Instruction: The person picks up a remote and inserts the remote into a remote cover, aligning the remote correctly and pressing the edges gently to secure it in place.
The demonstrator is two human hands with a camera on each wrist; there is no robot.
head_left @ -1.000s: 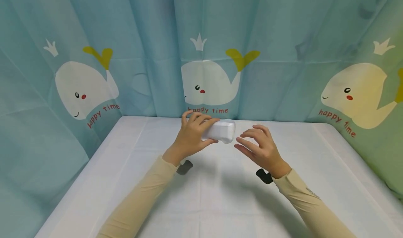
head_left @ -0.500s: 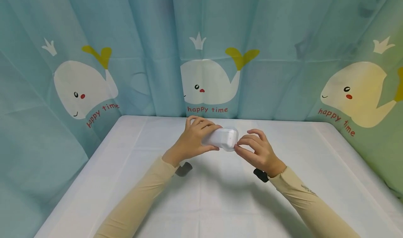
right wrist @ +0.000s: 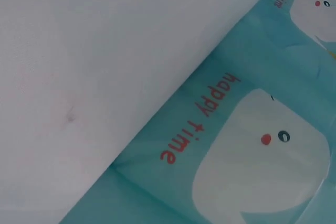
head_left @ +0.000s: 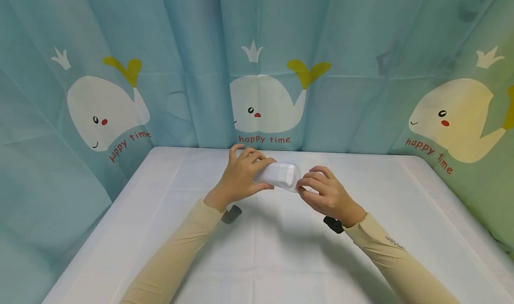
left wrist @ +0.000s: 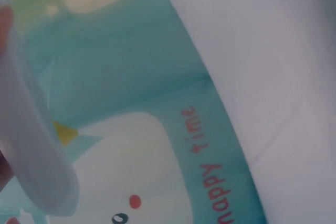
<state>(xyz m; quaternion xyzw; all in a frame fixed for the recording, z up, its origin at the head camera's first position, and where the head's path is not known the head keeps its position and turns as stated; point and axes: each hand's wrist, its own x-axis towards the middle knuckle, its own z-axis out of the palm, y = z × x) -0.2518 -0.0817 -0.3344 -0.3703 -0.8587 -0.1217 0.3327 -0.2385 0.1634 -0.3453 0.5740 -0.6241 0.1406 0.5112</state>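
My left hand (head_left: 241, 176) grips a small white rounded box (head_left: 277, 173) from its left end, thumb below and fingers above. A clear plastic cover (head_left: 297, 175) shows around the box's right end. There, thumb and fingertips of my right hand (head_left: 327, 197) pinch the edge of that clear plastic. Both hands are held above the white table, their shadows falling on it. In the left wrist view the white box (left wrist: 37, 140) appears blurred at the left edge, with a bit of a finger (left wrist: 5, 24) on it. Neither hand nor box shows in the right wrist view.
A white cloth covers the table (head_left: 257, 259). Behind it and along both sides hangs a blue-green curtain (head_left: 201, 94) printed with whales. A dark wrist-worn piece (head_left: 333, 224) sits under the right wrist, and a grey one (head_left: 231, 214) under the left.
My right hand, apart from the box one second ago, has come to its right end, and its fingers have closed on the clear plastic. The box has lowered slightly and tilted down toward the right.
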